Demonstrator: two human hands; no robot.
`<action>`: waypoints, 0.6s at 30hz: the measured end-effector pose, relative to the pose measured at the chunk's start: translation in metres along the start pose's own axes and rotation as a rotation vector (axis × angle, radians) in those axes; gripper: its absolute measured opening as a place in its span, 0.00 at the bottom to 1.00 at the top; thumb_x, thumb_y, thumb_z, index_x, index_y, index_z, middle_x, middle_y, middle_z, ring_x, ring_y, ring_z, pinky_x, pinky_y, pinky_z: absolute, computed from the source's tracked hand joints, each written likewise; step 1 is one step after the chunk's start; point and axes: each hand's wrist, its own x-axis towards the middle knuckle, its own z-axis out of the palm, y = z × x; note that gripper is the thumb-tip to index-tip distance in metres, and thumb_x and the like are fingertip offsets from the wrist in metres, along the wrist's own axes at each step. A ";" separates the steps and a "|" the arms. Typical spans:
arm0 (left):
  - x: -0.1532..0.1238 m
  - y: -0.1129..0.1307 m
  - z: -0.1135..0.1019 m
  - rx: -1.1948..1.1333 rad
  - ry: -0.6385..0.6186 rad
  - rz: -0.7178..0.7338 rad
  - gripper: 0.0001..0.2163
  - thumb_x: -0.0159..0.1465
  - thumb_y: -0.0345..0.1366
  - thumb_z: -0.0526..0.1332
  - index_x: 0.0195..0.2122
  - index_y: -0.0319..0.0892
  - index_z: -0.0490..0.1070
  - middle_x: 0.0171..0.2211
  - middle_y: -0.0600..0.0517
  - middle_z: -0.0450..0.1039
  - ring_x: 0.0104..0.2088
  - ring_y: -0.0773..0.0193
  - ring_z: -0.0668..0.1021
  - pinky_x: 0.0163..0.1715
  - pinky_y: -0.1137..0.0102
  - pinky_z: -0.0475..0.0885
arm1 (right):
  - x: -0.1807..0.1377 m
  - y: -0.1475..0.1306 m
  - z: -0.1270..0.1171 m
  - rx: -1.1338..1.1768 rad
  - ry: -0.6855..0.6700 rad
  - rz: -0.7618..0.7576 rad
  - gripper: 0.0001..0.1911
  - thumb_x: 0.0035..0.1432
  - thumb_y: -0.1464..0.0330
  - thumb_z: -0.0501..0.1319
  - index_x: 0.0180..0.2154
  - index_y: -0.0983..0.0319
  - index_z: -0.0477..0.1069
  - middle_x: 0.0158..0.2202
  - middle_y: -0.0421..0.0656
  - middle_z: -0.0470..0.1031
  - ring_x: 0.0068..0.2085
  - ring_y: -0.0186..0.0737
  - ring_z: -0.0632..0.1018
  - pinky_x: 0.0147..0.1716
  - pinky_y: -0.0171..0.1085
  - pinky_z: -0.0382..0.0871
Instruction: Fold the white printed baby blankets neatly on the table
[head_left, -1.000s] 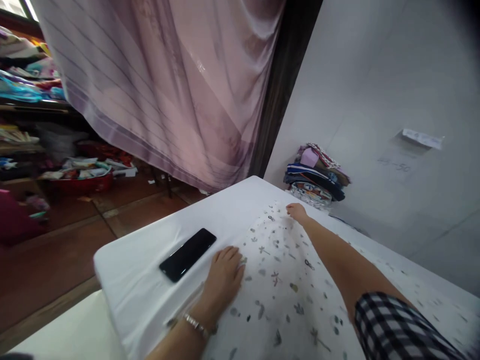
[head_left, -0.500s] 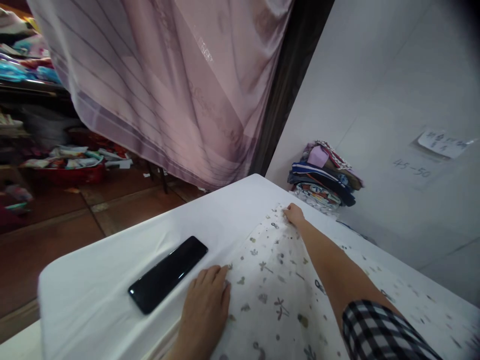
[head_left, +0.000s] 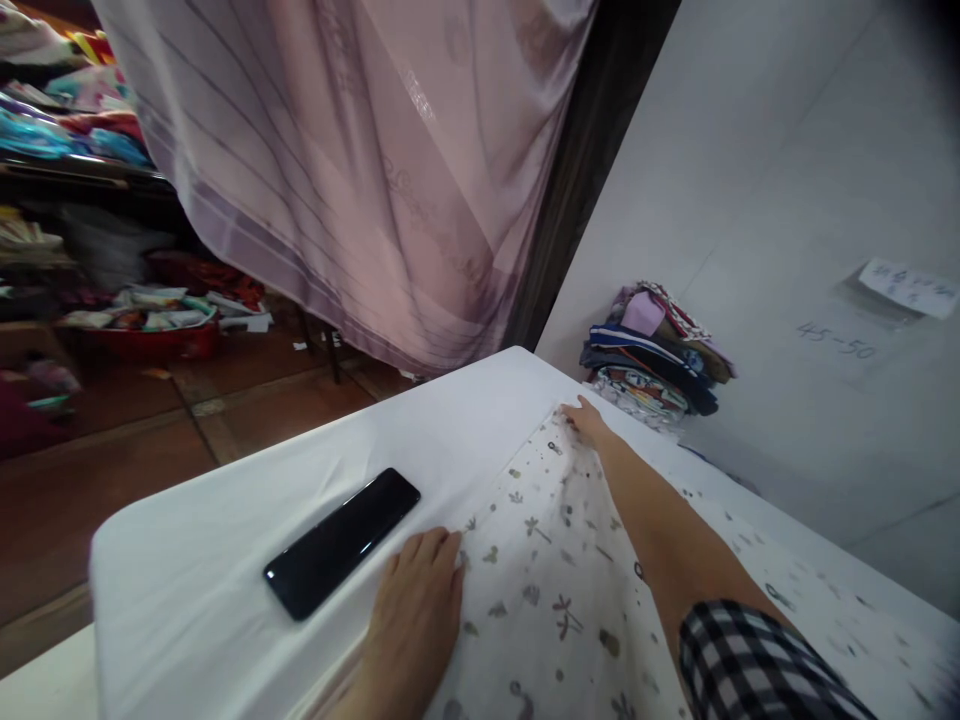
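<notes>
A white cloth [head_left: 540,600] printed with small plants and shapes lies over the white table [head_left: 225,540]. My left hand [head_left: 420,600] rests flat on the cloth's left edge, fingers stretched out and close together. At the cloth's far corner is my right hand [head_left: 586,422], its arm reaching across the fabric. Its digits are spread apart and touch the cloth, which shows soft creases near them. A black phone [head_left: 341,545] lies on the table, to the left of my left hand.
Folded clothes [head_left: 652,350] are stacked beyond the table, against the white wall [head_left: 787,200]. A pink curtain [head_left: 375,170] hangs behind the table. To the left, a red basin [head_left: 165,340] full of packets sits on the tiled floor [head_left: 112,430].
My right hand's digits have spread from a pinch at the cloth's corner, and the far edge lies a little straighter. My left hand keeps its place. The view has shifted slightly.
</notes>
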 end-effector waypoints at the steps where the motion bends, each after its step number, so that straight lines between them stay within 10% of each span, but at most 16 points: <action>1: 0.000 0.000 0.000 -0.007 -0.002 0.002 0.14 0.62 0.33 0.51 0.45 0.45 0.71 0.45 0.47 0.71 0.46 0.55 0.70 0.44 0.59 0.64 | -0.006 0.000 -0.001 -0.008 -0.019 -0.024 0.25 0.63 0.63 0.52 0.59 0.64 0.56 0.48 0.47 0.73 0.43 0.38 0.76 0.41 0.36 0.71; 10: 0.003 0.002 -0.002 0.019 -0.028 0.017 0.13 0.62 0.31 0.52 0.45 0.43 0.72 0.45 0.47 0.71 0.46 0.55 0.70 0.44 0.59 0.62 | -0.080 0.002 0.011 -0.296 -0.110 -0.257 0.28 0.60 0.60 0.52 0.60 0.63 0.57 0.65 0.46 0.49 0.65 0.43 0.48 0.62 0.45 0.40; 18: 0.002 0.000 -0.002 0.030 -0.025 0.029 0.14 0.62 0.33 0.52 0.46 0.44 0.71 0.45 0.47 0.71 0.47 0.55 0.69 0.43 0.60 0.63 | -0.037 -0.009 0.020 -0.450 -0.196 -0.138 0.37 0.61 0.49 0.42 0.64 0.62 0.45 0.68 0.48 0.36 0.66 0.52 0.40 0.59 0.59 0.34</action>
